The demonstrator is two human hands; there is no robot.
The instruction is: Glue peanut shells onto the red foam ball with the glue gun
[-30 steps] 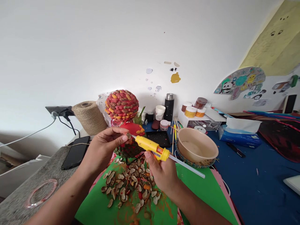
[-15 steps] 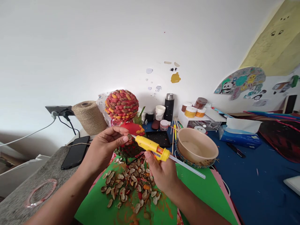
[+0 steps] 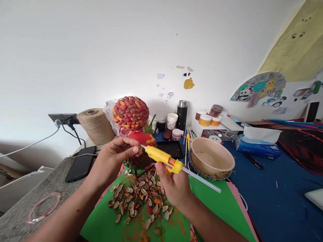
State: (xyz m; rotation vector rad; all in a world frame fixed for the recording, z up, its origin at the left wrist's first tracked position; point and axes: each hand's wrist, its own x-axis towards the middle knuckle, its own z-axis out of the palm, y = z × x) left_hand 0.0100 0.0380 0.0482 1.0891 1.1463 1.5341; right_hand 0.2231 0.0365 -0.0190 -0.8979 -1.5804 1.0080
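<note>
My right hand (image 3: 174,185) is wrapped round a yellow hot glue gun (image 3: 163,157), with a clear glue stick (image 3: 202,180) poking out of its back. Between thumb and fingers, my left hand (image 3: 118,153) pinches a small peanut shell (image 3: 139,148), and the gun's nozzle meets it or comes very close. Behind the hands stands a round form (image 3: 131,113) covered in red, orange and brown painted shells. Under it is a red form (image 3: 142,137) with some orange shells on it, partly hidden by my left hand. Loose peanut shells (image 3: 132,206) lie scattered below on green paper (image 3: 101,226).
A beige bowl (image 3: 212,156) stands right of the glue gun. Paint jars (image 3: 205,120), a black flask (image 3: 182,116) and paper cups (image 3: 172,121) line the wall. To the left are a twine spool (image 3: 96,127) and a phone (image 3: 80,164); a tissue pack (image 3: 259,144) sits at right.
Both hands stay almost in place, with the nozzle still at the shell. Only a very slight shift of the view shows.
</note>
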